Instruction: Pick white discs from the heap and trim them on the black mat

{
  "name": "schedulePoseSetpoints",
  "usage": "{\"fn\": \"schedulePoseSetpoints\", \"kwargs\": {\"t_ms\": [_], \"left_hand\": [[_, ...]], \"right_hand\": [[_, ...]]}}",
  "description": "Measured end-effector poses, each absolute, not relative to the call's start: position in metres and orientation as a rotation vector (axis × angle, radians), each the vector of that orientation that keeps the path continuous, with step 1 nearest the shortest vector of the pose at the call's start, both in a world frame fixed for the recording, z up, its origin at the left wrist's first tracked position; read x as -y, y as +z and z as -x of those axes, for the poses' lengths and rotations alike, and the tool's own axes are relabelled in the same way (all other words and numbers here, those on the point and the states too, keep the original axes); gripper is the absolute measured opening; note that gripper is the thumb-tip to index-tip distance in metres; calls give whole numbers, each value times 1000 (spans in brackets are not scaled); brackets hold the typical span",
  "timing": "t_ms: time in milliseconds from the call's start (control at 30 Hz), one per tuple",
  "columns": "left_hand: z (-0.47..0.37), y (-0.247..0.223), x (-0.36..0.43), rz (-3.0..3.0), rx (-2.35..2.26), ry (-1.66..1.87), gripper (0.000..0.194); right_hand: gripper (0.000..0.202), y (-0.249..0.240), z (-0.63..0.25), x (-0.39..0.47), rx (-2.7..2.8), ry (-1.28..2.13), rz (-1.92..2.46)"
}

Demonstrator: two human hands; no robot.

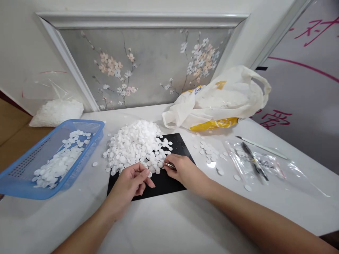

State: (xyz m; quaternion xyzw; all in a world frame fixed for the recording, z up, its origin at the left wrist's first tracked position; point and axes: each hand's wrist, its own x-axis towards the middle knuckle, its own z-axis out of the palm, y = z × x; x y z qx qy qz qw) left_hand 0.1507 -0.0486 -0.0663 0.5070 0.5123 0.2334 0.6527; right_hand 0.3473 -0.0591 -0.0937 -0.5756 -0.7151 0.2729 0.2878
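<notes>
A large heap of small round white discs (135, 144) lies partly on a black mat (159, 187) and partly on the table. At the heap's near edge, my right hand (185, 173) is closed around metal tweezers (170, 165), whose thin tips point left among the discs. My left hand (134, 181) is beside it, over the mat's near left part, with thumb and forefinger pinched together and the other fingers curled. One white disc shows right at those fingertips, but I cannot tell whether it is held or lies behind them.
To the left stands a blue basket (99, 127) with more discs, a clear bag (58, 112) of white pieces behind it. A white plastic bag (219, 98) lies at the back. Scattered discs (209, 150), a black pen (254, 160), a white pen-like tool (261, 146) and clear packets lie right.
</notes>
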Motion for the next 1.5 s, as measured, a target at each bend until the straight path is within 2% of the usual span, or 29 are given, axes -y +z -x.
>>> {"fn": "schedulePoseSetpoints", "kwargs": {"t_ms": [100, 233, 367, 467, 567, 733, 833, 900, 1067, 1133, 1233, 1333, 1500], "left_hand": [[-151, -62, 50, -1053, -1127, 551, 21], [-153, -59, 53, -956, -1016, 547, 11], [-158, -59, 59, -927, -996, 496, 26], [-163, -61, 65, -882, -1005, 420, 35], [-163, -62, 67, -852, -983, 381, 35], [-153, -60, 56, -883, -1049, 551, 35], [-143, -58, 49, -877, -1071, 634, 38], [-139, -58, 46, -906, -1082, 646, 35], [-135, -58, 45, -886, -1071, 660, 19], [-134, -57, 44, -889, -1052, 687, 13], [-134, -58, 43, -976, -1092, 693, 21], [-135, -61, 44, -1185, -1204, 611, 27], [-143, -64, 50, -1919, -1437, 417, 12]], "right_hand": [[20, -90, -348, 61, 1816, 859, 1550], [23, -80, -347, 65, 1461, 1514, 1369], [27, -73, -342, 69, 1302, 1717, 1208], [26, -73, -336, 73, 1315, 1714, 1137], [19, -74, -333, 76, 1380, 1685, 1064], [13, -77, -344, 71, 1464, 1233, 1326], [8, -79, -347, 66, 1572, 1074, 1467], [4, -80, -344, 64, 1702, 1018, 1514], [12, -81, -331, 63, 2027, 748, 1502], [13, -82, -332, 66, 2096, 736, 1439], [15, -84, -337, 72, 2143, 863, 1356], [10, -83, -345, 74, 2037, 940, 1453], [10, -81, -350, 70, 1887, 859, 1580]]}}
